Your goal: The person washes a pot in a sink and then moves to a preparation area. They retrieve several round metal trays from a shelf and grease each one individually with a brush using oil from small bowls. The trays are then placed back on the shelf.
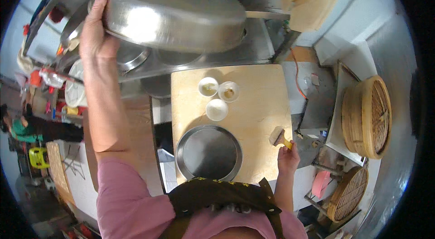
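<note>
My left hand [98, 32] is raised at the upper left and grips the rim of a large round metal basin [176, 25], whose base and side face me. In my right hand [289, 157], low at the right edge of the wooden board [261, 103], is a brush [281, 139] with a yellow handle and pale bristles. A round shallow metal pan [209, 154] lies on the board close to my apron. Beyond it stand a white cup [216, 110], a second white cup [208, 87] and a clear cup [229, 92], the last two with some contents.
A metal shelf [234, 55] runs behind the board, holding a metal lid or pan [131, 55]. Bamboo steamers [353, 116] stand at the right, above a pink basin [320, 184]. Farther left are a brown tabletop [139, 137] and another person [37, 130].
</note>
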Demonstrator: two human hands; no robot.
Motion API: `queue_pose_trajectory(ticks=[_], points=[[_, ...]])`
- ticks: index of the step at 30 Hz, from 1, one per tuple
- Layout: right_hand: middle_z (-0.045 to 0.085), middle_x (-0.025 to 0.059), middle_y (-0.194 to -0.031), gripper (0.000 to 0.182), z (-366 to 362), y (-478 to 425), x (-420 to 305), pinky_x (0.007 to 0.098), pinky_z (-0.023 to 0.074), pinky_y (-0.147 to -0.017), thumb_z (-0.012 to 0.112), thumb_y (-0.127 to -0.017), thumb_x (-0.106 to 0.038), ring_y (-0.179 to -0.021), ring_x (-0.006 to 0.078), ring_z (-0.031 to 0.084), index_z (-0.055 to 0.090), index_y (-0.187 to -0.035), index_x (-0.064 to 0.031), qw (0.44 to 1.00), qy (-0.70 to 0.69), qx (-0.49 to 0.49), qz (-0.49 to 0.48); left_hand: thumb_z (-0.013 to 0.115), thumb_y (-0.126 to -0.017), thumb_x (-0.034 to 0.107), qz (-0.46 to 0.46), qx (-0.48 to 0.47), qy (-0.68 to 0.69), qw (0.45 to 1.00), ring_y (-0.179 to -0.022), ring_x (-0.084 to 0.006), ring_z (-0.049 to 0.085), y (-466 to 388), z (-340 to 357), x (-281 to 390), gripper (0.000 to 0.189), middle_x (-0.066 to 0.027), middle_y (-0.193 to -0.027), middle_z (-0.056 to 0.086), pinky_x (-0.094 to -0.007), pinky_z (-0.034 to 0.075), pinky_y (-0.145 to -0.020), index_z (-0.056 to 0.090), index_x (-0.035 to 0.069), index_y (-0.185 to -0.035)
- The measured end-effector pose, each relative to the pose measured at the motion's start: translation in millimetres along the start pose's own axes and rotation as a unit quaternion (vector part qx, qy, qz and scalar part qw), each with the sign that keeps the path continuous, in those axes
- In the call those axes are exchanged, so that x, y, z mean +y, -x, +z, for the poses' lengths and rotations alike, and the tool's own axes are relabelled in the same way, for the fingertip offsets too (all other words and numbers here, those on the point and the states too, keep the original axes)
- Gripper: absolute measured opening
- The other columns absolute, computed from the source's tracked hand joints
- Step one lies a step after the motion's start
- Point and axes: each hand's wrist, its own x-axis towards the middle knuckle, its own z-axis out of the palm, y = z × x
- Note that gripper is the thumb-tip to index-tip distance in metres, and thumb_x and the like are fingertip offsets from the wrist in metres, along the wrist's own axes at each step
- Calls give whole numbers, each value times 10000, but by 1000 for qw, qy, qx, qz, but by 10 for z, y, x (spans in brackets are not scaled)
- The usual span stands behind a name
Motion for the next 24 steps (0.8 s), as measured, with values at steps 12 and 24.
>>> queue_pose_trajectory(ticks=[12, 24], points=[[594, 113, -908, 264, 129, -218, 856, 379, 519, -752, 566, -880, -168, -791, 236, 598, 550, -1056, 27, 977, 211, -35, 28, 754, -636, 58, -34, -175, -540, 823, -829, -166, 590, 1728, -1845, 1234, 465, -42, -910, 618, -279, 450, -723, 573, 11, -1061], [659, 140, -823, 209, 1293, -1908, 2847, 357, 500, -714, 575, -854, -231, -790, 266, 643, 656, -941, -60, 585, 748, -200, -241, 632, -604, 37, 78, -348, -776, 521, -649, -272, 528, 3123, -4155, 332, 153, -81, -648, 492, -406, 421, -640, 487, 86, -607]])
